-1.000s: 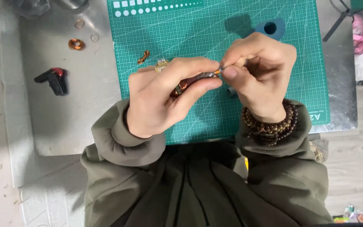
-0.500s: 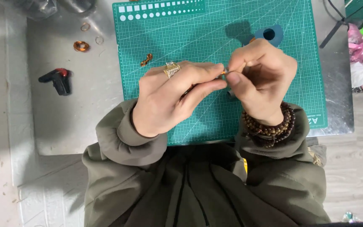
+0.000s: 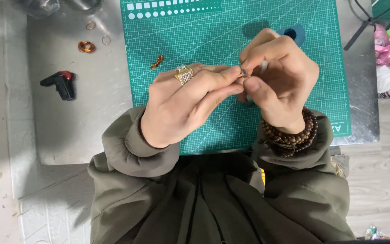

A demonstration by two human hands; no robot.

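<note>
Both hands meet over a green cutting mat [image 3: 294, 54]. My left hand [image 3: 183, 104], with a gold ring on one finger, pinches a small metal piece [image 3: 242, 73] at its fingertips. My right hand [image 3: 280, 86], with dark bead bracelets on the wrist, pinches the same small piece from the other side. Most of the piece is hidden by the fingers. A little copper-coloured part [image 3: 157, 61] lies on the mat just beyond my left hand.
A black and red tool [image 3: 61, 82] lies on the grey table [image 3: 68, 131] at the left. A copper wire coil [image 3: 86, 46] and thin rings [image 3: 90, 25] sit at the far left. A blue object [image 3: 294, 32] rests on the mat behind my right hand. Pink clutter [image 3: 387, 49] stands at the right edge.
The hands stay joined on the small piece, with the fingers shifted slightly. The dark handle seen under my left hand a second ago is hidden now.
</note>
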